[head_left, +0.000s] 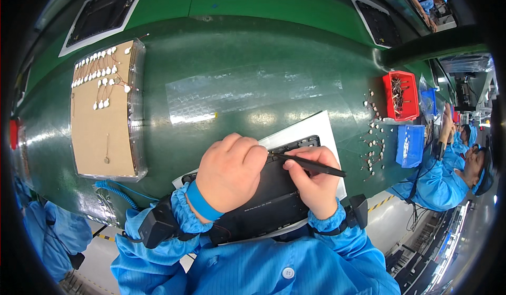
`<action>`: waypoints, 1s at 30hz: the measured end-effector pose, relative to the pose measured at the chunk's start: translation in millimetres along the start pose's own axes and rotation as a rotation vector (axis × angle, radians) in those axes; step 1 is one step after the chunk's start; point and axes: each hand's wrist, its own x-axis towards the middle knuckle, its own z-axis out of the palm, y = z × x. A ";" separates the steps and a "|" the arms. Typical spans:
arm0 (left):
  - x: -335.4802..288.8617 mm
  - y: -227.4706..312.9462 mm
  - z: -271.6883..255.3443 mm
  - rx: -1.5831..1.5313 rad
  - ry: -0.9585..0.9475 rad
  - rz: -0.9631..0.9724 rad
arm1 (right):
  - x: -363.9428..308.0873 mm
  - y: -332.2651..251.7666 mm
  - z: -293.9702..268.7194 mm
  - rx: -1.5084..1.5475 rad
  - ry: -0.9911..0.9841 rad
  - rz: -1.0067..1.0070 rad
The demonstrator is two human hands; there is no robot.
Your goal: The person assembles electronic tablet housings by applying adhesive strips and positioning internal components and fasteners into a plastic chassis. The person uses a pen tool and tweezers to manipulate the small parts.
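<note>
In front of me a black tablet-like housing (pixel 269 210) lies tilted on a white sheet (pixel 328 137). My right hand (pixel 316 184) grips slim black tweezers (pixel 319 167), their tip pointing left onto the housing's far edge. Just left of that tip, my left hand (pixel 232 171) rests on the housing with curled fingers. Its fingertips are turned away from view, so whatever they pinch is hidden. A blue wrist band (pixel 203 201) circles my left wrist. Near the housing's lower left a thin red wire shows.
To the left, a brown board (pixel 100 131) in a clear tray carries rows of small white round parts with wires. Rightward are loose small parts (pixel 373 147), a red bin (pixel 401 95) and a blue bin (pixel 411 146). A coiled blue cord (pixel 118 189) runs near my left sleeve. Co-workers sit beyond.
</note>
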 end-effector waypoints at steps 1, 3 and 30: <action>0.3 -0.2 0.4 0.003 0.003 -0.001 | 0.9 3.7 -0.6 -0.079 -0.032 -0.095; -0.2 0.8 0.1 0.006 0.005 -0.001 | 0.1 3.3 0.0 -0.044 -0.003 -0.058; 5.7 10.4 -5.0 0.032 -0.059 0.010 | -45.6 -8.6 -167.1 -0.339 0.564 -0.071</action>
